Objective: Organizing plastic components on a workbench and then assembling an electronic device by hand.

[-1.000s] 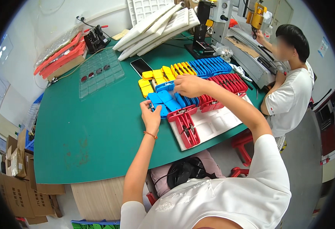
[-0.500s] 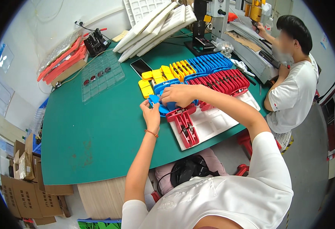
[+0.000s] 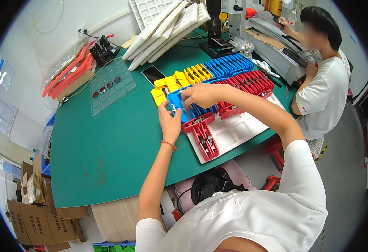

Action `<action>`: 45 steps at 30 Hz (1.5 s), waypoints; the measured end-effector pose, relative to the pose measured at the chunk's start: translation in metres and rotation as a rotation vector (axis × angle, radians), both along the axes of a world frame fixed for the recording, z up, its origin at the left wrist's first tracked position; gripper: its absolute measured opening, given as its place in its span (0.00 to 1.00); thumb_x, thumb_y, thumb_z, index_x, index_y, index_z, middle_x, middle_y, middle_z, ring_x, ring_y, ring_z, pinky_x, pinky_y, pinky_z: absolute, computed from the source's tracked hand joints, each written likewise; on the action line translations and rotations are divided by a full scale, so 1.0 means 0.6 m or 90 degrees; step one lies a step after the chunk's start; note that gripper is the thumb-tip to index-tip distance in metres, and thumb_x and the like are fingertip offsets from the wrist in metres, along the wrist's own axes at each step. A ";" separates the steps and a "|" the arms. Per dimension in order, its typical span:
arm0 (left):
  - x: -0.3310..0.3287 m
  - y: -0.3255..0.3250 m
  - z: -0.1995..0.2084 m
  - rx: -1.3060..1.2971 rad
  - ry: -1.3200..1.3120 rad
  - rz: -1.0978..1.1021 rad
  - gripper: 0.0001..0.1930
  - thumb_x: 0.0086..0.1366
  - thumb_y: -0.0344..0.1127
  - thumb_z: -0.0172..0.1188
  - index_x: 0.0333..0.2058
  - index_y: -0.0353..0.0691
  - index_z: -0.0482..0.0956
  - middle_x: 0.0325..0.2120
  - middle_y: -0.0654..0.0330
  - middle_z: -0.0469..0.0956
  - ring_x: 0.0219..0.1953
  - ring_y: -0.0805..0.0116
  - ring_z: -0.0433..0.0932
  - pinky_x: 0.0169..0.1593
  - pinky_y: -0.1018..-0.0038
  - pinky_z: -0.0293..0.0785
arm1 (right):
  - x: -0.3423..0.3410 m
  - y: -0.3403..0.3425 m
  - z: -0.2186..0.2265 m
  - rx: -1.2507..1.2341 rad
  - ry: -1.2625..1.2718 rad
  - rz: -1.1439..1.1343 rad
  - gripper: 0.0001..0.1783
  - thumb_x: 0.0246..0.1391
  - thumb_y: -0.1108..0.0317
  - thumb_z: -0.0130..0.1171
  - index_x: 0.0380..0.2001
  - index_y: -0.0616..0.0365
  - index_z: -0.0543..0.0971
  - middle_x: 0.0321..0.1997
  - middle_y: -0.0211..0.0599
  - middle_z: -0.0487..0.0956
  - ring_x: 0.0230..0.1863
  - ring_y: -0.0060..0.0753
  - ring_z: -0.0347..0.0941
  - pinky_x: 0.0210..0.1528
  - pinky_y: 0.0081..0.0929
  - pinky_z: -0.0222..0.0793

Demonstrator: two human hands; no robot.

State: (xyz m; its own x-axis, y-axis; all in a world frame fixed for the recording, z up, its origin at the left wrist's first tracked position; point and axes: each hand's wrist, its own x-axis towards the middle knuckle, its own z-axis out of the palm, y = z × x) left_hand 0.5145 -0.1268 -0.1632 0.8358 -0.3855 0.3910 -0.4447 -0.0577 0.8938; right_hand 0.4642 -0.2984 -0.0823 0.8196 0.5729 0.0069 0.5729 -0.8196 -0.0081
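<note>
At the left end of the rows of coloured plastic pieces, my left hand (image 3: pixel 170 123) has its thumb and fingers closed on the near left edge of a blue plastic piece (image 3: pixel 176 102). My right hand (image 3: pixel 205 95) reaches over from the right with its fingers bent down at the same piece; those fingertips are partly blurred and hidden. Right beneath this hand more blue pieces (image 3: pixel 202 111) stand in a row. Close by, a few red plastic pieces (image 3: pixel 207 140) with dark metal parts inside stand on a white foam tray (image 3: pixel 242 133).
Behind my hands lie yellow pieces (image 3: pixel 159 96), with further blue (image 3: pixel 230 66) and red (image 3: pixel 251 85) rows to the right. A phone (image 3: pixel 153 74), a clear compartment tray (image 3: pixel 123 90) and stacked foam trays (image 3: pixel 163 38) sit farther back on the green table (image 3: pixel 108 155). A co-worker (image 3: pixel 324 88) sits at right.
The blue piece between my hands has turned and come up beside the yellow ones. My left hand has shifted slightly right; my right hand stays close to it.
</note>
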 end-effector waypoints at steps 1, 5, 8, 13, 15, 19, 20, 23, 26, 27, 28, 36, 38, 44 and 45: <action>0.004 -0.006 -0.002 0.049 -0.026 -0.020 0.21 0.51 0.31 0.56 0.43 0.31 0.62 0.39 0.52 0.65 0.29 0.68 0.70 0.34 0.74 0.69 | -0.003 -0.003 -0.002 -0.002 0.001 -0.001 0.16 0.36 0.78 0.50 0.32 0.51 0.77 0.40 0.35 0.68 0.42 0.38 0.65 0.43 0.32 0.61; 0.019 -0.023 -0.011 0.159 -0.129 -0.020 0.15 0.52 0.33 0.56 0.38 0.32 0.68 0.36 0.52 0.67 0.28 0.66 0.71 0.35 0.74 0.69 | -0.015 -0.011 -0.001 0.012 -0.017 0.003 0.16 0.40 0.78 0.48 0.35 0.53 0.75 0.40 0.37 0.69 0.42 0.39 0.66 0.43 0.33 0.62; 0.030 -0.024 -0.006 0.115 0.032 -0.104 0.14 0.53 0.32 0.54 0.40 0.37 0.69 0.39 0.55 0.66 0.29 0.70 0.74 0.29 0.76 0.73 | -0.024 -0.008 0.013 0.122 -0.013 -0.078 0.16 0.41 0.77 0.48 0.38 0.59 0.70 0.35 0.43 0.71 0.39 0.44 0.67 0.41 0.35 0.64; 0.043 -0.030 -0.017 0.087 0.039 -0.054 0.15 0.55 0.35 0.53 0.38 0.32 0.67 0.35 0.50 0.71 0.27 0.65 0.73 0.34 0.70 0.69 | 0.006 -0.023 0.019 0.087 -0.141 -0.132 0.18 0.41 0.77 0.48 0.40 0.58 0.70 0.39 0.42 0.71 0.42 0.44 0.67 0.44 0.37 0.62; 0.056 -0.022 -0.023 0.105 -0.009 -0.020 0.13 0.56 0.34 0.51 0.38 0.32 0.67 0.34 0.51 0.72 0.28 0.66 0.74 0.32 0.72 0.69 | 0.031 -0.028 0.019 0.060 -0.159 -0.178 0.18 0.40 0.77 0.48 0.40 0.57 0.71 0.41 0.40 0.72 0.44 0.43 0.67 0.47 0.36 0.61; 0.111 -0.019 -0.036 0.113 -0.120 0.124 0.13 0.56 0.32 0.51 0.39 0.33 0.65 0.37 0.51 0.70 0.28 0.63 0.73 0.36 0.72 0.68 | 0.105 -0.049 0.008 0.021 -0.165 -0.170 0.18 0.38 0.78 0.50 0.37 0.55 0.74 0.39 0.36 0.72 0.44 0.40 0.66 0.46 0.34 0.62; 0.133 -0.017 -0.040 0.138 -0.088 0.133 0.15 0.54 0.32 0.51 0.40 0.34 0.65 0.39 0.50 0.67 0.35 0.60 0.71 0.40 0.70 0.66 | 0.125 -0.048 0.006 0.018 -0.159 -0.149 0.18 0.37 0.78 0.51 0.36 0.55 0.74 0.39 0.36 0.72 0.45 0.40 0.66 0.46 0.34 0.62; 0.187 -0.024 -0.062 0.260 -0.154 0.211 0.18 0.54 0.34 0.52 0.42 0.34 0.64 0.40 0.49 0.67 0.42 0.56 0.67 0.45 0.66 0.63 | 0.185 -0.036 -0.016 0.013 -0.047 -0.056 0.21 0.33 0.77 0.56 0.37 0.50 0.76 0.41 0.34 0.72 0.46 0.39 0.65 0.47 0.31 0.61; 0.208 -0.049 -0.058 0.353 -0.080 0.172 0.26 0.49 0.39 0.56 0.46 0.33 0.61 0.43 0.47 0.66 0.48 0.51 0.62 0.51 0.63 0.58 | 0.214 -0.023 -0.034 -0.050 0.000 0.026 0.18 0.38 0.74 0.54 0.36 0.45 0.76 0.45 0.30 0.72 0.47 0.35 0.65 0.49 0.33 0.58; 0.208 -0.060 -0.054 0.423 -0.041 0.133 0.29 0.48 0.40 0.57 0.47 0.32 0.59 0.44 0.47 0.66 0.49 0.51 0.61 0.52 0.63 0.56 | 0.222 -0.026 -0.034 -0.112 0.065 0.014 0.15 0.41 0.73 0.52 0.35 0.45 0.77 0.43 0.29 0.73 0.47 0.34 0.65 0.49 0.33 0.58; 0.210 -0.066 -0.053 0.415 -0.046 0.149 0.32 0.45 0.38 0.59 0.48 0.31 0.57 0.44 0.46 0.66 0.48 0.49 0.62 0.52 0.63 0.58 | 0.225 -0.029 -0.034 -0.112 0.068 0.015 0.15 0.41 0.73 0.52 0.35 0.45 0.77 0.43 0.29 0.73 0.47 0.34 0.65 0.49 0.33 0.58; 0.205 -0.062 -0.053 0.152 0.009 0.175 0.34 0.40 0.26 0.60 0.48 0.28 0.55 0.44 0.44 0.59 0.49 0.49 0.60 0.52 0.67 0.60 | 0.194 -0.070 0.016 -0.080 0.010 -0.054 0.14 0.35 0.80 0.52 0.28 0.52 0.77 0.36 0.31 0.71 0.43 0.33 0.65 0.43 0.28 0.61; 0.208 -0.061 -0.052 0.110 0.022 0.226 0.31 0.43 0.24 0.57 0.47 0.28 0.55 0.45 0.44 0.57 0.49 0.48 0.58 0.53 0.68 0.58 | 0.190 -0.087 0.009 -0.066 0.022 -0.065 0.14 0.36 0.78 0.53 0.30 0.52 0.77 0.37 0.31 0.72 0.45 0.33 0.65 0.44 0.29 0.61; 0.191 -0.080 0.017 0.006 -0.145 0.176 0.27 0.45 0.23 0.53 0.47 0.32 0.59 0.43 0.46 0.62 0.47 0.49 0.61 0.53 0.66 0.57 | 0.180 -0.101 -0.007 -0.024 0.003 -0.085 0.15 0.37 0.81 0.51 0.30 0.53 0.77 0.39 0.31 0.73 0.47 0.34 0.64 0.45 0.30 0.62; 0.198 -0.092 0.015 0.034 -0.155 0.153 0.27 0.45 0.23 0.54 0.47 0.32 0.59 0.43 0.46 0.62 0.47 0.49 0.61 0.53 0.66 0.58 | 0.182 -0.099 -0.006 -0.030 0.002 -0.105 0.17 0.37 0.81 0.50 0.33 0.53 0.76 0.39 0.32 0.73 0.46 0.35 0.64 0.45 0.30 0.61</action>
State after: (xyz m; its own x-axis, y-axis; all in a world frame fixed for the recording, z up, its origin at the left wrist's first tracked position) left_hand 0.6335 -0.1821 -0.1542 0.7902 -0.2143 0.5742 -0.6122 -0.2310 0.7562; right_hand 0.5732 -0.3580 -0.0861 0.9026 0.4300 -0.0187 0.4304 -0.9021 0.0312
